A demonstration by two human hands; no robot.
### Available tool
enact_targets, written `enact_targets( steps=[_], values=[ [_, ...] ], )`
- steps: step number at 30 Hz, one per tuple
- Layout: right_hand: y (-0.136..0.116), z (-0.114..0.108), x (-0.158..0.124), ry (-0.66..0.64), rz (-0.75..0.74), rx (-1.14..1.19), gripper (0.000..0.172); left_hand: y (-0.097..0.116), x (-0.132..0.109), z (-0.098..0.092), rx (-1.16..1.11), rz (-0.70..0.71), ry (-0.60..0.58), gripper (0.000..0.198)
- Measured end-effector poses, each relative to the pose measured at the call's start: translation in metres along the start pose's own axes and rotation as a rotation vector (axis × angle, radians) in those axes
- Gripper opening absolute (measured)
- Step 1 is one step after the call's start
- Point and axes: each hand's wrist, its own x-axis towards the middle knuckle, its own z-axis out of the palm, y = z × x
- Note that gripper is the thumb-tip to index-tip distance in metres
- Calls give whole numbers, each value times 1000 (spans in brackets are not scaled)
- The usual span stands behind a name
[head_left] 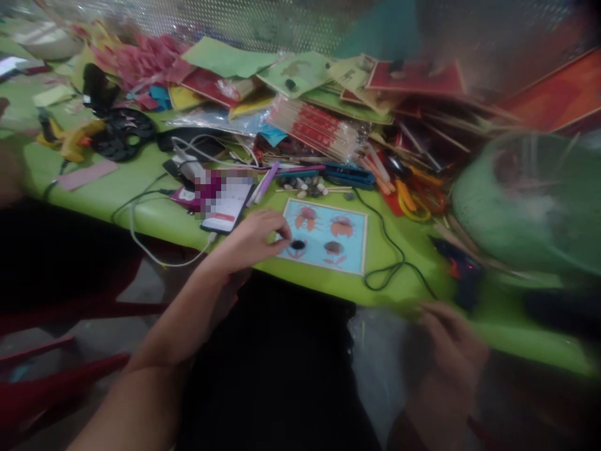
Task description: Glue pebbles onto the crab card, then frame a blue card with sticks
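My left hand (263, 235) reaches over the left edge of a light blue card (350, 250) with a pale border. Its thumb and fingers are closed together at the rim of a black pebble (298, 245) on the card. A brownish pebble (333, 247) sits to the right of it, and both have reddish leaf shapes below. Two orange crab-like figures (305, 220) show along the card's upper half. My right hand (451, 341), smeared and dark, is low at the table's front edge, near a dark glue gun (464, 272); whether it holds anything is unclear.
Behind the card lie loose pebbles (305, 185), a blue cutter (350, 175) and orange-handled scissors (413, 200). A phone (225, 207) is at the left, a green round container (526, 200) at the right. A black cord (389, 244) loops beside the card. Craft cards (300, 72) pile up at the back.
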Motion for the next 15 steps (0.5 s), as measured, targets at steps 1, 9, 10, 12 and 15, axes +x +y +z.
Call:
enact_targets(
  steps=[1, 9, 10, 12, 15],
  values=[
    [4, -2, 2, -10, 1, 7, 16, 1, -8, -8, -180, 10, -74, 12],
    [-15, 21, 13, 89, -200, 98, 35, -4, -37, -13, -883, -295, 367, 23],
    [-22, 26, 14, 50, -176, 105, 32, -7, -34, -6, -988, -349, 411, 26],
    [-36, 36, 15, -50, -111, 105, 24, -12, -27, 4, -1165, -429, 436, 31],
    [-50, 51, 20, -205, -64, -6, 18, -15, -22, 10, -1292, -495, 415, 38]
  ],
)
